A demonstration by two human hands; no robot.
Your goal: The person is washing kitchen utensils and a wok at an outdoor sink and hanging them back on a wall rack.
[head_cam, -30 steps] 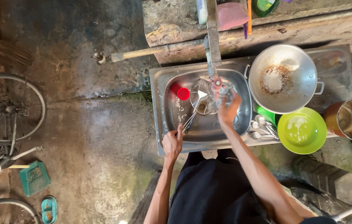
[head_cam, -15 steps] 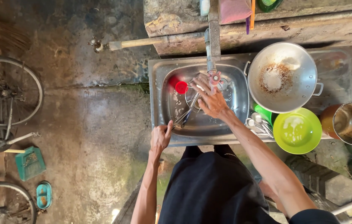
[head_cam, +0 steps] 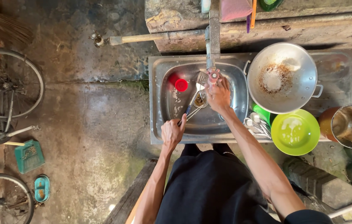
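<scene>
The wire skimmer [head_cam: 196, 96] lies over the sink [head_cam: 159, 103], under the tap [head_cam: 213, 75]. It looks light, stiff and wet, so it may slip; its long handle is the best place to hold it. The left hand [head_cam: 172, 133] is closed around that handle. The right hand [head_cam: 218, 94] is curled on the tap. A dirty wok [head_cam: 282, 76] sits just beside the sink.

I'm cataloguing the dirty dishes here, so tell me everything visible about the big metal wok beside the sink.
The large round silver metal wok sits upright on the steel drainboard right of the sink basin, its rim overlapping the basin's edge. It has two small loop handles on opposite sides. Brown burnt residue and a pale patch coat its inside. A lime-green plastic bowl lies just below it. Neither hand touches it.
</scene>
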